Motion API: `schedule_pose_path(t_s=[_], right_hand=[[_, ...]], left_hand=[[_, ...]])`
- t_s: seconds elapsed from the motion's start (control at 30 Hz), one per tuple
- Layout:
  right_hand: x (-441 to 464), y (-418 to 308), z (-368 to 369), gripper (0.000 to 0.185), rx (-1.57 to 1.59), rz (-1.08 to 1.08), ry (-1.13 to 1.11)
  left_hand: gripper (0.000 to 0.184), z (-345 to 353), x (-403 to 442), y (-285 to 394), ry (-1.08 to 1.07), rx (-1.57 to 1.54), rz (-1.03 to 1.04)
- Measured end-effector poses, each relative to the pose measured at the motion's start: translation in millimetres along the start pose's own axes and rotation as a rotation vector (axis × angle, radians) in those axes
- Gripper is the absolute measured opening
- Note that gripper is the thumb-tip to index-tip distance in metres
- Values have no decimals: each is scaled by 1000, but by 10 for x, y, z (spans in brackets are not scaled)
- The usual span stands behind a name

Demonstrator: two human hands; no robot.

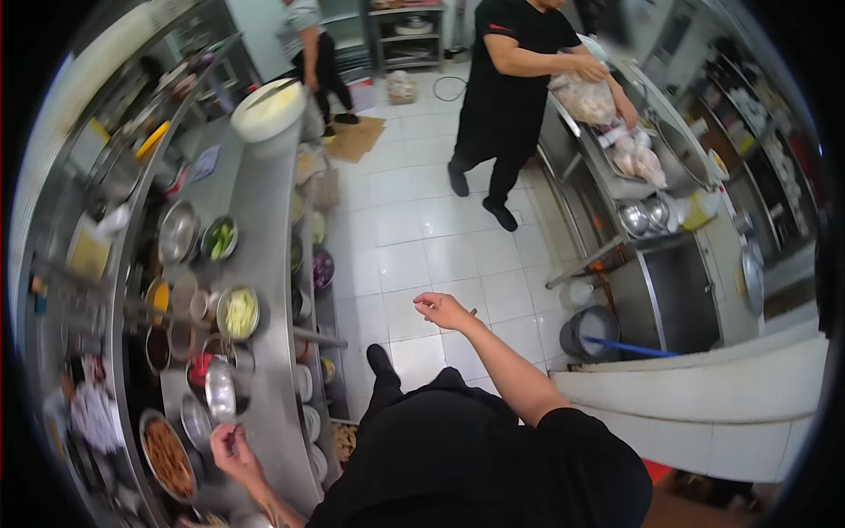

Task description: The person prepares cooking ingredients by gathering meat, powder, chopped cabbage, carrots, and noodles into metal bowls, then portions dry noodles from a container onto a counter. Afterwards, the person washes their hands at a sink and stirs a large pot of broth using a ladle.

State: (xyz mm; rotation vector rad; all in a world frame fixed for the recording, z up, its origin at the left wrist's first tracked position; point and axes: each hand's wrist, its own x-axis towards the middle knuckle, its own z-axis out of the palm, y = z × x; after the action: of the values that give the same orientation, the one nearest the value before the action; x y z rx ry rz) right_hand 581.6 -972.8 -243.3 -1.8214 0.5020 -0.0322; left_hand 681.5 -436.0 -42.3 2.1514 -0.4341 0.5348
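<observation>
My left hand hovers at the counter's edge with loosely bent fingers and nothing visible in them. Its fingertips are close to a shiny metal bowl and a second metal bowl; contact cannot be made out. Left of the hand is a large bowl of brown strips. Farther up the steel counter stands a bowl of pale green cut vegetable. My right hand hangs over the tiled floor, fingers slightly bent and apart, holding nothing.
Ahead on the right, a person in black handles bagged food at a sink. Another person stands at the back left. A grey bucket sits on the floor at right. A white round board lies on the counter's far end.
</observation>
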Motion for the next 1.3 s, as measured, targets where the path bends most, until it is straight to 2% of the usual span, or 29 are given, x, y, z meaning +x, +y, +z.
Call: schedule_pose_path(t_s=[0.03,0.1,0.17,0.23,0.27,0.37,0.47,0.53,0.63,0.73,0.77,0.9,0.97,1.07,1.13,1.3], right_hand=[[104,-3,-88,35,12,20,37],[202,19,-336,35,-294,-43,122],[198,94,-557,34,-361,63,202],[47,162,-892,33,-477,181,275],[-27,223,-996,31,-493,141,361],[-137,-98,-1159,30,-401,361,566],[37,-333,-1219,30,-177,483,630],[234,-402,-1153,31,-246,316,642],[886,-502,-1331,30,-270,212,572],[1628,-752,-1685,28,-61,189,494],[1896,-828,-1754,29,11,200,446],[3109,-1195,-2224,29,-50,114,245],[3714,-1325,-2448,29,-136,23,114],[4303,-1568,-2807,30,-151,-106,101],[4752,-1704,-3001,30,-155,-181,96],[5647,-1758,-3405,30,-87,-132,251]], left_hand=[[12,316,266,-4,-76,-59,24],[13,1013,740,-111,-218,-183,63],[15,1624,1225,-67,-392,-245,95],[13,2393,1729,19,-550,-339,288],[11,2737,1914,86,-601,-440,266],[9,3530,2536,373,-769,-537,373],[9,4193,3089,568,-876,-561,459],[9,4446,3325,631,-879,-565,491],[13,5100,3798,607,-860,-536,635],[14,5461,4119,960,-798,-478,609],[14,5514,4226,945,-773,-486,559],[11,5872,4657,736,-735,-454,340],[11,6000,4891,483,-716,-414,312],[9,6182,5040,388,-634,-307,171],[8,6463,5280,238,-656,-297,187],[9,7633,6231,462,-738,-381,264]])
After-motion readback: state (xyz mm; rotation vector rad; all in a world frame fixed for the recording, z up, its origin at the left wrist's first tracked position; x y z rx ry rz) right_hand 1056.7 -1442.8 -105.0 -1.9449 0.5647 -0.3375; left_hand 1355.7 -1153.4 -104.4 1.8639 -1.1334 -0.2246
